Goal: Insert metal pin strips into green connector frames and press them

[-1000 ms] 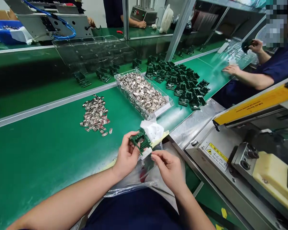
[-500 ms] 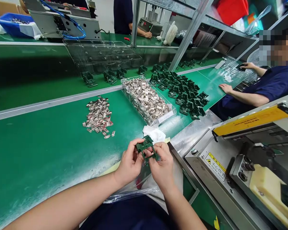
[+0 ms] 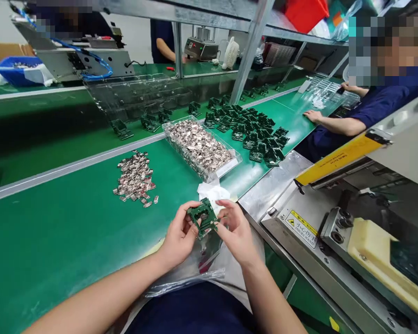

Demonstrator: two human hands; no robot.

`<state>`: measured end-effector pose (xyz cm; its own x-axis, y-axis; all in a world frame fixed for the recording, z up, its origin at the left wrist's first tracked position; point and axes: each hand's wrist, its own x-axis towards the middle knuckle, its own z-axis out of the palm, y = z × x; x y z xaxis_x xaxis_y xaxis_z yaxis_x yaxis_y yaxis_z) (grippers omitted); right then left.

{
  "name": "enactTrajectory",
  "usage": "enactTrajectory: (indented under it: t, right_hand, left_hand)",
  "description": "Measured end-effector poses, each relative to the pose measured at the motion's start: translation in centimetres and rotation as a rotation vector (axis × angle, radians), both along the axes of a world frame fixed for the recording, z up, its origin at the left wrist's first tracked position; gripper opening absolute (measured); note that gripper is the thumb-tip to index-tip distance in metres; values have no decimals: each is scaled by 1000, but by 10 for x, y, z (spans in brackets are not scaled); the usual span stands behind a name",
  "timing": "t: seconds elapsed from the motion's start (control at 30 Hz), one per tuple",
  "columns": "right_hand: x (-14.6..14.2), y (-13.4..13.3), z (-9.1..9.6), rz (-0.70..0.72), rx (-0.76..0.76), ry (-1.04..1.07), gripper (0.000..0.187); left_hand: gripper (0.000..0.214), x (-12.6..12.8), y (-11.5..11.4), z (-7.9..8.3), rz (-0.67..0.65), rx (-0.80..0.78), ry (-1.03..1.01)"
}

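Note:
My left hand (image 3: 183,232) is closed on the left side of a green plastic frame (image 3: 206,225), a squarish part with an opening in the middle. My right hand (image 3: 237,232) is at the frame's right edge, thumb by its lower corner and fingers spread apart above. Whether the thumb touches the frame is hard to tell. Beyond my hands lies a crumpled white cloth (image 3: 214,192). A clear tray (image 3: 226,172) full of small metal pieces stands behind it, and a loose pile of similar metal pieces (image 3: 134,178) lies to the left.
Many green frames (image 3: 254,132) are heaped right of the tray. A machine with a yellow-labelled bar (image 3: 337,160) and hand-injury warning stands at my right. A co-worker (image 3: 362,120) sits beyond it. A metal shelf post (image 3: 252,51) rises behind the bench.
The green frame has turned in my left hand. My right hand has loosened from it, its fingers spreading. The whole view has shifted slightly.

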<state>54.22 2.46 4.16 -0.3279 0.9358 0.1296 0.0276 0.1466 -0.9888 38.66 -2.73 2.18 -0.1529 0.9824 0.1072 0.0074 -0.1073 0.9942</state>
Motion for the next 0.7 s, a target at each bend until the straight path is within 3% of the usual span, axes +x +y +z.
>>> enactTrajectory:
  t: [0.1,0.2,0.3,0.37,0.43,0.5,0.6,0.7]
  right_hand:
    - [42,-10,19,96,350,-132,69]
    - [93,-27,44,96,565,-166,67]
    - [153,-55,61,-196,578,-131,61]
    - [193,-78,65,-599,592,-36,58]
    - [230,-98,66,-1040,637,82,60]
    - [260,-109,65,-1331,631,127,64]
    - [287,-111,66,-1441,514,55,67]
    - [300,-100,69,-1360,480,-55,69]
  left_hand:
    - [33,14,-1,16,-182,-1,129]
    - [42,37,13,40,-525,41,209]
    - [60,81,46,68,-855,93,235]
    - [64,126,69,89,-971,215,299]
    - [66,180,88,106,-988,397,372]
    - [77,234,104,117,-971,527,410]
    - [84,296,121,121,-972,468,448]
    - [80,309,126,123,-927,296,322]
